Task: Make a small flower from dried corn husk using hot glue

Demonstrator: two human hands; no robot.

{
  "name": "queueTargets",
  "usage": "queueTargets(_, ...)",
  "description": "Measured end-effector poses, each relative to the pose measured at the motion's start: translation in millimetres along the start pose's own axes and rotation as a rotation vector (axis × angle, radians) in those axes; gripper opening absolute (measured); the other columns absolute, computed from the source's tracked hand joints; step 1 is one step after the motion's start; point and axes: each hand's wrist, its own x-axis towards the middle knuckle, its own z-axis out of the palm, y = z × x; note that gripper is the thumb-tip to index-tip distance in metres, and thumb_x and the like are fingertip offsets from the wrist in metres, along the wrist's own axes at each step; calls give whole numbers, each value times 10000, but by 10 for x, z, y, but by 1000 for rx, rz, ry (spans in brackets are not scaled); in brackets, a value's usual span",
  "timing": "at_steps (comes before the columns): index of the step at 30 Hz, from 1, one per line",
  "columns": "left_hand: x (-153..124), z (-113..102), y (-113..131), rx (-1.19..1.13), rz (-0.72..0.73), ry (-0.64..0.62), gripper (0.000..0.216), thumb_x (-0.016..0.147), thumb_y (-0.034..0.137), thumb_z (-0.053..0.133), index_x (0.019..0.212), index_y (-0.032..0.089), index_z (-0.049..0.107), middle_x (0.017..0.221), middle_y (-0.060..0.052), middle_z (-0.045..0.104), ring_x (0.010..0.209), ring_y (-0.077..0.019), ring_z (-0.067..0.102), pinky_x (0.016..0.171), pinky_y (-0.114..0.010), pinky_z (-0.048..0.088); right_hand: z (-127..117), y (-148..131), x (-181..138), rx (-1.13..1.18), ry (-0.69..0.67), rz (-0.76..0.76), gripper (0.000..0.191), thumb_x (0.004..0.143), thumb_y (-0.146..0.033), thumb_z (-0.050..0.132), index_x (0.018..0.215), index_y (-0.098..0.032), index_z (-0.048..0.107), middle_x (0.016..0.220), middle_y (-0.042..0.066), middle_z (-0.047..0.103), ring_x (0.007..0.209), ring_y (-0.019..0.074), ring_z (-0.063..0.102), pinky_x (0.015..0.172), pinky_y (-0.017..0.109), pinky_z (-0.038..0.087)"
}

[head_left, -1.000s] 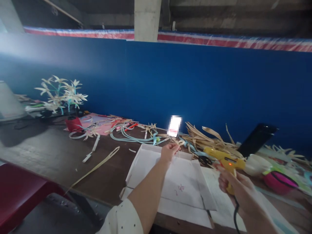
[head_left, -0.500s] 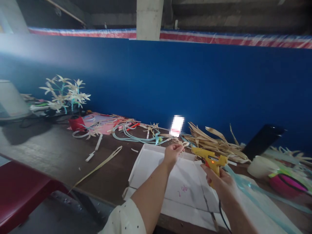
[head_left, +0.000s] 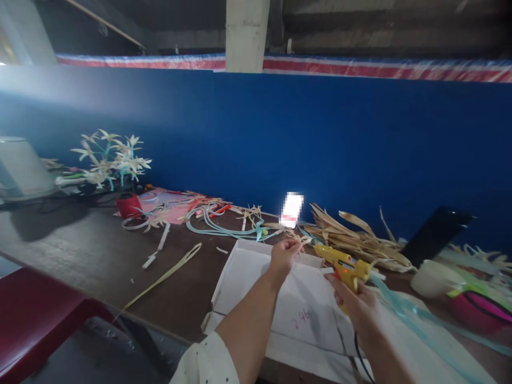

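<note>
Above a flattened white cardboard box, my left hand pinches a small pale strip of dried husk, looped at its end. My right hand is wrapped around the handle of a yellow hot glue gun with a lit red light. The gun's nozzle points left toward the husk piece, a short way from it; whether they touch I cannot tell. A black cord runs down from the gun beside my right wrist.
Dried husks lie along the back, near a bright blurred screen. A red pot with pale flowers stands left. Light-blue tubing coils mid-table. A pink pouch and a white cup sit right. A red stool is front left.
The glue gun has shifted slightly down and its nozzle has drawn a little away from the husk piece. My left hand keeps its pinch. The whole view has shifted slightly.
</note>
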Motion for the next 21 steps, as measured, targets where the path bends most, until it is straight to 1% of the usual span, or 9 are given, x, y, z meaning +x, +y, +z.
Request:
queueTargets(3,12,-8,-28,4,26,-15,231,630,346,707,693,126,678,645,-28,636,530,-81,448,525,-209,341,51,-19,-22,-106,34,-7,440,631,-554,689,502,-186,484,451,-13,448,440,109,379,422,256,274)
queueTargets(6,18,-6,-41,-14,28,-26,234,627,352,709,689,129,670,643,-27,636,543,-88,461,527,-210,339,75,-36,-30,-159,34,5,429,645,-571,661,536,-186,507,437,-21,439,434,117,376,422,258,275)
queueTargets(9,14,5,-33,-47,14,-26,237,608,343,728,694,132,663,652,-29,647,566,-98,490,554,-216,363,86,-61,-38,-161,33,13,410,641,-566,655,570,-180,536,437,-24,441,433,121,381,423,259,282)
queueTargets(12,4,13,-16,-72,-3,-26,230,606,328,733,702,132,660,657,-31,654,569,-101,503,571,-224,378,92,-98,-56,-145,49,-5,408,634,-553,659,540,-183,518,427,-24,427,424,117,373,424,259,291)
queueTargets(18,-17,5,1,-67,11,-31,238,614,334,736,712,130,665,667,-35,661,588,-111,530,584,-229,388,88,-145,-78,-165,46,28,410,633,-561,664,550,-182,531,431,-21,437,430,119,379,429,261,290)
queueTargets(21,-16,7,3,-50,8,-11,247,603,342,746,702,130,667,665,-38,663,592,-117,541,583,-231,389,88,-148,-76,-155,34,28,402,635,-561,658,562,-184,540,441,-16,452,435,124,385,436,266,297)
